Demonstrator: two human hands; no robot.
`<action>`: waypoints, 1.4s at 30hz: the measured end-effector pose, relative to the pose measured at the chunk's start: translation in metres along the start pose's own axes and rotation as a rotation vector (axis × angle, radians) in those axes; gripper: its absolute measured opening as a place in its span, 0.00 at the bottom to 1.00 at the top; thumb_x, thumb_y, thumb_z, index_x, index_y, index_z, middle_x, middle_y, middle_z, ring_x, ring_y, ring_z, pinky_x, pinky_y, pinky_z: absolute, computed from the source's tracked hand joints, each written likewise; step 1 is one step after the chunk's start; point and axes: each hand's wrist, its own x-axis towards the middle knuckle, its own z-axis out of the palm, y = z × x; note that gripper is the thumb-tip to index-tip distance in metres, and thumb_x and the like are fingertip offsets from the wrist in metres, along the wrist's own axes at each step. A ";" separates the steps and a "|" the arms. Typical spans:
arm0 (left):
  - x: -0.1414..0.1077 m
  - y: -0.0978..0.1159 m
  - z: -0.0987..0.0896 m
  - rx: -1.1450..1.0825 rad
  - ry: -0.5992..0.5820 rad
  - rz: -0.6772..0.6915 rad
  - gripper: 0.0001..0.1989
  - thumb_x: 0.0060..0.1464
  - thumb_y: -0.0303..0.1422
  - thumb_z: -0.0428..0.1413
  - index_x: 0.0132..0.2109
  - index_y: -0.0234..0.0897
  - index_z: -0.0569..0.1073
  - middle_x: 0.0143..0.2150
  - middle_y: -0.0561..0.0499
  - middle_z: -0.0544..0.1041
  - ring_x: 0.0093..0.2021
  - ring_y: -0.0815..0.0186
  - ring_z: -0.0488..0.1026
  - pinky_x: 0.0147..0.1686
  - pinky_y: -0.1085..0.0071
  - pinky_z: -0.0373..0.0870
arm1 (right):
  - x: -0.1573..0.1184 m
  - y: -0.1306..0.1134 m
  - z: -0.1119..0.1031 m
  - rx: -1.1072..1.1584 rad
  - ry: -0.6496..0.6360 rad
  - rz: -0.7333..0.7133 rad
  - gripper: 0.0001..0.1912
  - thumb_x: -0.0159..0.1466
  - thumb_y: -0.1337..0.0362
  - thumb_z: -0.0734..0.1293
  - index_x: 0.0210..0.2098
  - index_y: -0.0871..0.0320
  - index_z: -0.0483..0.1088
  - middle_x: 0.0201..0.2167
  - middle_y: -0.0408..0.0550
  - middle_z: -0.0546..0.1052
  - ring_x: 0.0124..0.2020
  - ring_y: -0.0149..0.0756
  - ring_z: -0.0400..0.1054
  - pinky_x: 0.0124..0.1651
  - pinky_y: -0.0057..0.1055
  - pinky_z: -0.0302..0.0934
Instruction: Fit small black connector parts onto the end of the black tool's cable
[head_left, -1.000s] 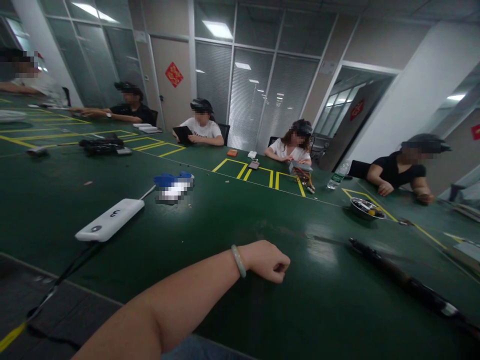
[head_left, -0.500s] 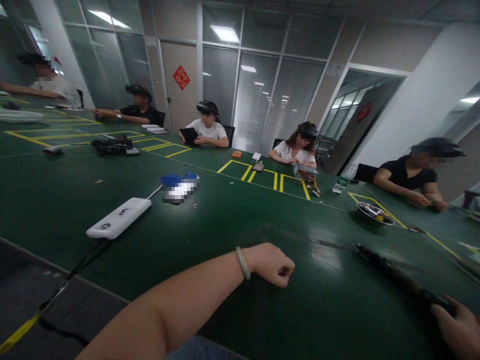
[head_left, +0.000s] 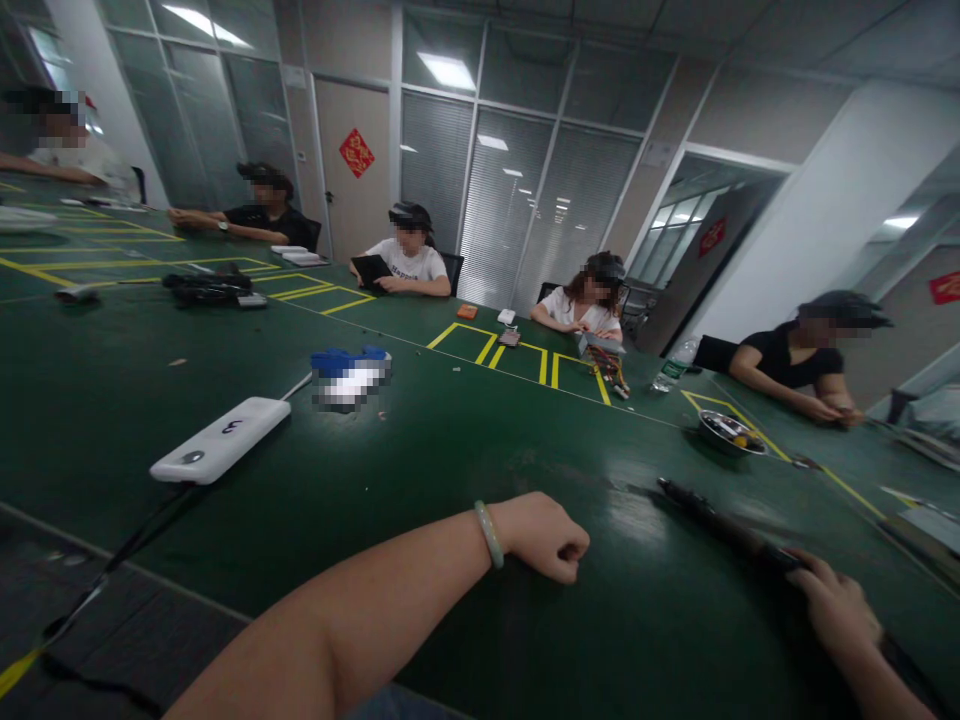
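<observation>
My left hand (head_left: 541, 535) rests on the green table (head_left: 450, 440), curled into a loose fist with nothing seen in it; a pale bangle (head_left: 489, 535) circles the wrist. At the lower right, my right hand (head_left: 834, 600) is wrapped round the near end of a long black tool-like object (head_left: 720, 525). That object points up and left, its tip to the right of my left hand. Part of it behind my right hand is dark and hard to make out.
A white power bank marked 3 (head_left: 221, 440) lies left, cabled toward a bright phone-like item (head_left: 352, 384) beside blue material (head_left: 337, 362). Across the table are a metal bowl (head_left: 731, 434), a bottle (head_left: 675, 365), wired parts (head_left: 606, 360) and several seated people.
My right hand has moved left and up with the black object, and more of the forearm shows. My left hand keeps its pose. The view has shifted slightly to the right.
</observation>
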 end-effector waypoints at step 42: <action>-0.021 -0.040 -0.022 0.175 0.278 -0.390 0.16 0.58 0.42 0.54 0.52 0.44 0.70 0.47 0.50 0.73 0.47 0.61 0.70 0.46 0.66 0.65 | -0.054 -0.281 -0.014 0.046 -0.466 -0.780 0.12 0.64 0.52 0.65 0.34 0.52 0.73 0.41 0.48 0.70 0.43 0.44 0.62 0.45 0.38 0.57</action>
